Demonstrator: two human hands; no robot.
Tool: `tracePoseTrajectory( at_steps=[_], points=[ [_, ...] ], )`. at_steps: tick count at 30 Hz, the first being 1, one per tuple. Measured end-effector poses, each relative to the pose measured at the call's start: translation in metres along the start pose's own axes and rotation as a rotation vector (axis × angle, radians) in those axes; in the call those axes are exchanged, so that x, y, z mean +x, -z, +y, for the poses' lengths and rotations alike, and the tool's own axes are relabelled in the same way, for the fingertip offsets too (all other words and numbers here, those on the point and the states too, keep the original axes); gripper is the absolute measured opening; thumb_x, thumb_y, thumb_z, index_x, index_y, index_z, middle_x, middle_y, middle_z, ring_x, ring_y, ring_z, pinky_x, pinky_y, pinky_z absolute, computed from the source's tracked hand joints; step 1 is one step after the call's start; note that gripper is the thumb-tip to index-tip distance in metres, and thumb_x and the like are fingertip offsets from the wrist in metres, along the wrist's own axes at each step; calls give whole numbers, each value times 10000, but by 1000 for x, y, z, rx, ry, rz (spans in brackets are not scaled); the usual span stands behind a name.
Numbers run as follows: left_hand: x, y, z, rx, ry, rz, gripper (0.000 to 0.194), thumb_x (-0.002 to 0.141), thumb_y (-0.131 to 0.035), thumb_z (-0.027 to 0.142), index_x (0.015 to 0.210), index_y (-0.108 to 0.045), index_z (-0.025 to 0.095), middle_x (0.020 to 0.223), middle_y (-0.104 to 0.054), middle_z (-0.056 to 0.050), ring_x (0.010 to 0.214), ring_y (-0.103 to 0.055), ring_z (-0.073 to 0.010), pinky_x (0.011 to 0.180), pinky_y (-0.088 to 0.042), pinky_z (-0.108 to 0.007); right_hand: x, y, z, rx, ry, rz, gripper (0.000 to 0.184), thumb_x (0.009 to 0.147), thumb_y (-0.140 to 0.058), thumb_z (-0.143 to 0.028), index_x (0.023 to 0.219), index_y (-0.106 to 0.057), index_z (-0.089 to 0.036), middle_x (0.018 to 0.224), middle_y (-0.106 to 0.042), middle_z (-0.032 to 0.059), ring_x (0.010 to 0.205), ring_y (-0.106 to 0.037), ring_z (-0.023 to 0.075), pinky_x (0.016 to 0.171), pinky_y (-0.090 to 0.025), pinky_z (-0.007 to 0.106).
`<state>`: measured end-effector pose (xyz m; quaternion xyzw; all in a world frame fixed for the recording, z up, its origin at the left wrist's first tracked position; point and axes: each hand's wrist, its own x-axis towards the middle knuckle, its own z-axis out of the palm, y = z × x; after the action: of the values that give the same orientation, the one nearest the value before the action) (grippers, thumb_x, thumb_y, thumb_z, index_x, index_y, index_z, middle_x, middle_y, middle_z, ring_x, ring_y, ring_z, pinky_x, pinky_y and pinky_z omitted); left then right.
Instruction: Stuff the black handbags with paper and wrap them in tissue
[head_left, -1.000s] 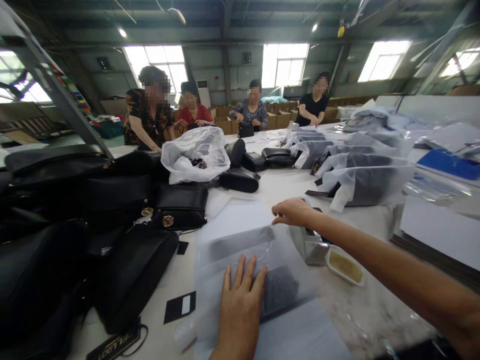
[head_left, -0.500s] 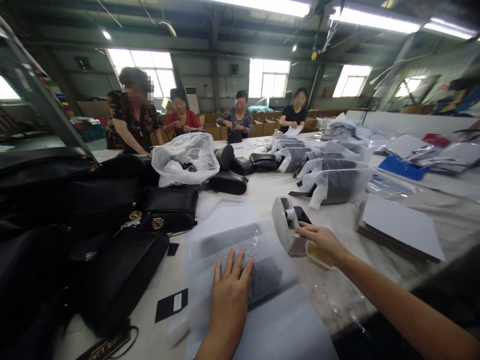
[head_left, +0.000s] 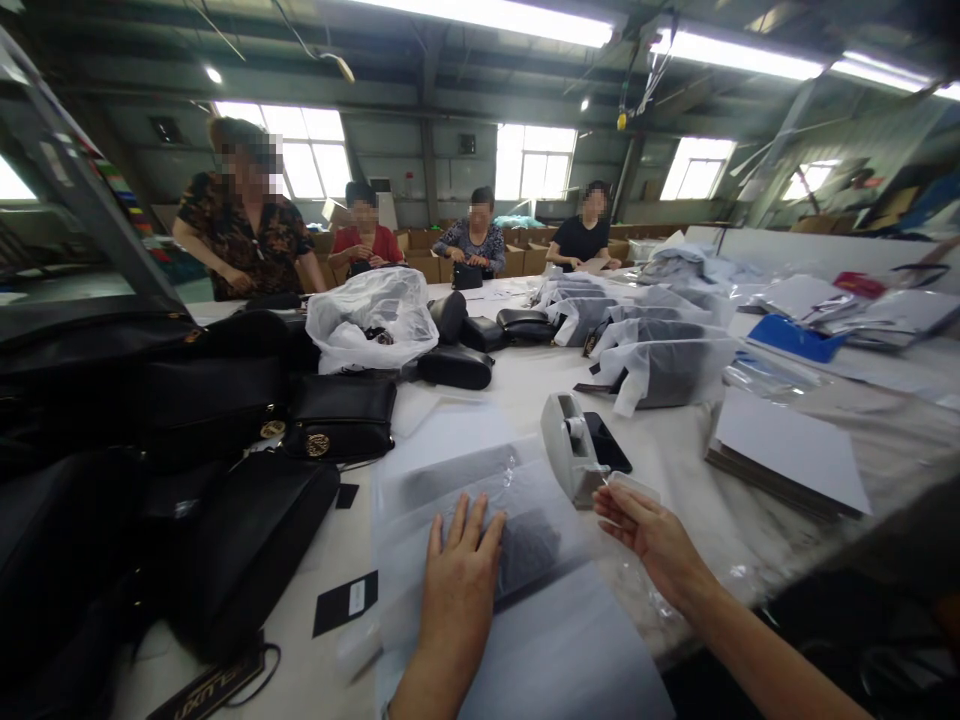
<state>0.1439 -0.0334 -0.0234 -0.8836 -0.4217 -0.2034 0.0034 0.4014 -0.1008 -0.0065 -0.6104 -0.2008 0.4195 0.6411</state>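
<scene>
Head view, left hand: the left hand (head_left: 461,590) is spread wide, palm down, pretty much flat on the wrapped item at bottom centre.
Wrapped item: the dark wrapped item (head_left: 529,550) shows through cloudy white sheeting (head_left: 555,650), lying on the table (head_left: 525,385) just right of those fingers.
Right hand: the right hand (head_left: 656,535) is right of centre, fingers bent and kinda narrow, up by the front end of the tape dispenser (head_left: 566,450). There's a shiny clear bit at the fingertips, but it's too small to tell if it's gripped.
Phone and tray: a dark phone (head_left: 611,442) sits just beside the dispenser, and a pale tray (head_left: 637,488) is partly hidden behind the right hand.
Black bags: a big pile of black bags (head_left: 255,540) fills the left side, with a black card (head_left: 345,603) near the sheeting.
Plastic bag: a puffy whitish plastic bag (head_left: 371,320) sits upper left of centre.
Right side: a row of covered bags (head_left: 667,370), then a stack of boards (head_left: 791,450).
Folks across the table: four people, one in a red top (head_left: 365,242).
</scene>
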Motion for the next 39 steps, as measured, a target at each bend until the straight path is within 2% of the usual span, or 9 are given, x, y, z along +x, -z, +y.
tracePoseTrajectory(
  at_steps=[3, 6, 13, 19, 24, 28, 31, 35, 39],
  points=[
    [0, 0, 0, 7, -4, -5, 427, 925, -488, 140, 1296, -572, 334, 1460, -480, -10, 1358, -428, -298, 1045, -413, -589, 11, 8, 16, -53, -5, 16, 356, 612, -846, -470, 793, -748, -180, 804, -717, 48, 634, -635, 143, 636, -568, 268],
    [0, 0, -1, 11, -3, -17, 428, 925, -493, 142, 1302, -569, 330, 1462, -476, -19, 1358, -428, -300, 1046, -410, -592, 27, 17, 19, -333, 124, 30, 357, 682, -774, -513, 790, -742, -174, 698, -689, 22, 543, -580, 131, 576, -529, 264],
    [1, 3, 0, 4, -6, -25, 415, 933, -476, 141, 1294, -579, 318, 1455, -486, -23, 1362, -422, -303, 1046, -414, -587, 30, 47, -13, -1135, 558, -103, 284, 876, -533, -399, 805, -739, -217, 739, -709, 31, 657, -644, 192, 619, -481, 281],
    [6, 19, -2, -87, 0, -83, 469, 927, -498, 162, 1390, -481, 238, 1446, -494, -75, 1358, -426, -314, 1048, -416, -584, 18, 47, -65, -1397, 1019, -512, 331, 934, -427, -204, 1101, -711, -236, 995, -721, 90, 884, -657, 229, 788, -510, 340],
    [12, 31, -25, -311, 118, -68, 480, 963, -374, 138, 1433, -415, 229, 1466, -476, -72, 1301, -509, -212, 1042, -477, -432, 15, -15, -99, -1342, 1159, -851, 265, 962, -471, -242, 1067, -713, -263, 933, -728, 67, 802, -635, 192, 748, -500, 317],
    [14, 29, -54, -504, 214, -19, 531, 926, -355, 73, 1432, -420, 223, 1472, -475, -68, 1334, -469, -191, 1089, -437, -394, 13, -82, -99, -1262, 1186, -1127, 229, 958, -506, -309, 1041, -711, -250, 900, -718, 59, 789, -620, 176, 730, -459, 288],
    [14, 24, -71, -686, 196, 15, 559, 891, -422, 74, 1432, -414, 213, 1483, -461, -74, 1337, -464, -194, 1105, -420, -396, 17, -131, -90, -1150, 1078, -1352, 246, 953, -511, -358, 966, -717, -224, 836, -701, 55, 765, -622, 164, 710, -445, 263],
    [13, 19, -80, -908, 256, 72, 583, 872, -465, 84, 1435, -397, 219, 1486, -437, -101, 1230, -553, -192, 976, -530, -358, 36, -188, -74, -1183, 1035, -1480, 265, 915, -556, -403, 841, -723, -210, 730, -674, 20, 636, -590, 126, 619, -401, 229],
    [12, 17, -81, -989, 325, 110, 630, 878, -466, 92, 1475, -323, 233, 1464, -444, -118, 1200, -563, -199, 933, -549, -357, 55, -230, -61, -1479, 1118, -1492, 220, 840, -624, -406, 781, -738, -227, 683, -700, 13, 595, -586, 140, 556, -320, 243]
  ],
)
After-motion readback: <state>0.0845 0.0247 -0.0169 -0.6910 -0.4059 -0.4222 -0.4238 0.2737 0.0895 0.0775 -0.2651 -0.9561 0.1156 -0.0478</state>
